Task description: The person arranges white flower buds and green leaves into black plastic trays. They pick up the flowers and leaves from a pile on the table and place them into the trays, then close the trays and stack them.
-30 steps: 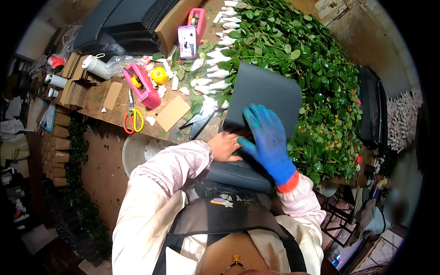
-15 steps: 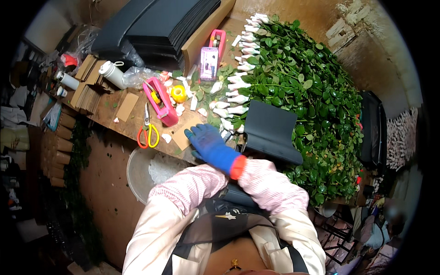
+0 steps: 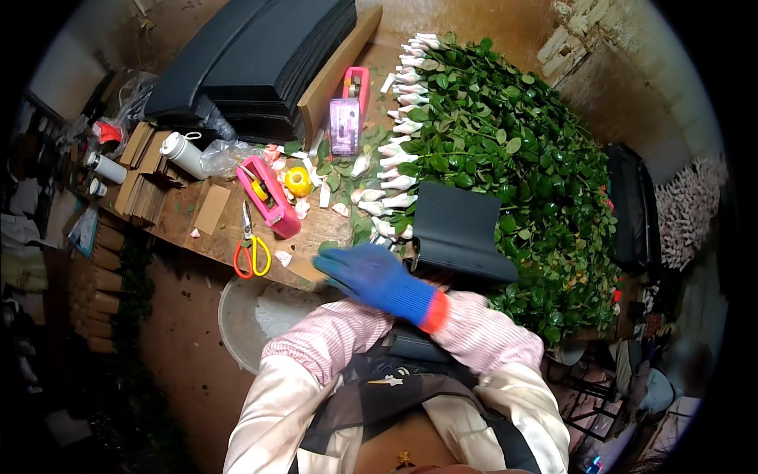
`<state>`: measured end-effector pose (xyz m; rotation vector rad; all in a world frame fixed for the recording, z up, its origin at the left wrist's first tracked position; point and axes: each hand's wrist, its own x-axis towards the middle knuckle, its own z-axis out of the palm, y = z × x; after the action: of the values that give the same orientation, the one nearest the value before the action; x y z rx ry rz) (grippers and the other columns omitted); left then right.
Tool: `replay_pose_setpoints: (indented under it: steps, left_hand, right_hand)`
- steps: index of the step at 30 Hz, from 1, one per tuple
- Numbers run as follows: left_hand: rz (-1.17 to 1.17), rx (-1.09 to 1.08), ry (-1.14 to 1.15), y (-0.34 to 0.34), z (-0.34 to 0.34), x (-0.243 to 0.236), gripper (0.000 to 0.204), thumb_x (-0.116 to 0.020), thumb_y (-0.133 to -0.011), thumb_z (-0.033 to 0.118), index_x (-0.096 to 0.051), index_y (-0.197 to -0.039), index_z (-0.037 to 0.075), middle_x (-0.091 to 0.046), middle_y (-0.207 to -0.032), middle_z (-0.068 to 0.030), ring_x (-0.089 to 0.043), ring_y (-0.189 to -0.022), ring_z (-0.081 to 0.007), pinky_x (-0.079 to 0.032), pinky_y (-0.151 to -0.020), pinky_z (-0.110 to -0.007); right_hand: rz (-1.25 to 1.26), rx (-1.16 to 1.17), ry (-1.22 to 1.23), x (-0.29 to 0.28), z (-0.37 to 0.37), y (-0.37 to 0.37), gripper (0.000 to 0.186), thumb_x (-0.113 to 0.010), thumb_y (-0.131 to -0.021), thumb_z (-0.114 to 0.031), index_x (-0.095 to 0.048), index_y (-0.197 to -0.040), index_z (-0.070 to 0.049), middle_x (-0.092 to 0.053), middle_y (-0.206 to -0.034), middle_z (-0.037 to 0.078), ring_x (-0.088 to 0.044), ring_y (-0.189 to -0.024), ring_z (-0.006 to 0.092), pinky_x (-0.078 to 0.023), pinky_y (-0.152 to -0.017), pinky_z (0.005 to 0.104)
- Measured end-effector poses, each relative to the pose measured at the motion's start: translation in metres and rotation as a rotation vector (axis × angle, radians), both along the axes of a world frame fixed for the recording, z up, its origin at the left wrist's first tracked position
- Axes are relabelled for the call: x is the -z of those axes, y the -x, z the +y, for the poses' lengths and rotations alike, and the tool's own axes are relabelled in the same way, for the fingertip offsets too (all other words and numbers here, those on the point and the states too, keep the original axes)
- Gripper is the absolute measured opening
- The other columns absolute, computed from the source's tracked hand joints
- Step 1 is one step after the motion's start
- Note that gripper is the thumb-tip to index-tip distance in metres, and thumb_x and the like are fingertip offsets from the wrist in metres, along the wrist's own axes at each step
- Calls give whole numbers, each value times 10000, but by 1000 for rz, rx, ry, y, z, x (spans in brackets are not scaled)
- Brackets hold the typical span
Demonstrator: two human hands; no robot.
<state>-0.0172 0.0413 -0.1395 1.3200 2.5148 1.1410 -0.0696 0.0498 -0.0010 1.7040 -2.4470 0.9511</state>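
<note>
My right hand (image 3: 367, 275), in a blue glove with an orange cuff, reaches leftward across my left forearm (image 3: 335, 330). Its fingers lie stretched out and together over a small brown cardboard piece (image 3: 303, 267) at the table's near edge. Nothing shows in its grasp. My left hand is hidden beneath the right one; only its pink striped sleeve shows. Right of the glove, a curved black sheet (image 3: 458, 225) lies over leafy flower stems (image 3: 537, 182). Pale wrapped heads of roses (image 3: 399, 182) line the bundle's left side.
Scissors (image 3: 251, 251) with red and yellow handles and a pink tape dispenser (image 3: 271, 201) lie left of my hand. Beyond are a yellow tape roll (image 3: 298, 182), a phone (image 3: 344, 126), a white flask (image 3: 183, 154) and stacked black sheets (image 3: 268, 67). A pale bucket (image 3: 241, 320) stands below the edge.
My right hand has drawn back toward my body and turned flatter, its fingers now pointing left over the cardboard. The whole view has shifted slightly.
</note>
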Motion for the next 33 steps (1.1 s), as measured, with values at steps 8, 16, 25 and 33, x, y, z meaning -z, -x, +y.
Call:
replay_pose_setpoints:
  steps: [8, 16, 25, 33]
  left_hand:
    - [-4, -62, -52, 6, -1, 7, 439, -614, -963, 456, -694, -1267, 150, -654, -1327, -90, -579, -1288, -283, -391, -1161, -506]
    - [204, -89, 178, 0, -7, 1, 459, -605, -920, 378, -705, -1249, 73, -661, -1337, -125, -556, -1301, -299, -343, -1189, -510]
    - [132, -242, 18, -17, -72, 0, 525, -686, -997, 311, -585, -1404, -4, -510, -1558, -210, -419, -1516, -350, -282, -1291, -532]
    - [201, -321, -50, -22, -65, -25, 647, -794, -843, 509, -684, -1358, 134, -574, -1219, -213, -545, -1262, -404, -271, -1258, -647]
  right_hand:
    - [-965, 572, -9, 8, 190, -39, 378, -702, -1021, -265, -702, -1284, 6, -767, -1084, 97, -737, -956, 207, -581, -890, 361]
    - [-1358, 770, -258, 74, 241, -21, 405, -766, -992, -423, -732, -1025, -21, -740, -814, 63, -716, -679, 146, -575, -627, 310]
    - [-983, 783, -561, 74, 221, -21, 563, -681, -988, -591, -762, -904, -41, -776, -805, 91, -751, -714, 205, -592, -724, 373]
    - [-373, 666, -910, 57, 186, -25, 565, -595, -966, -674, -810, -902, -155, -776, -835, 134, -754, -838, 360, -577, -787, 481]
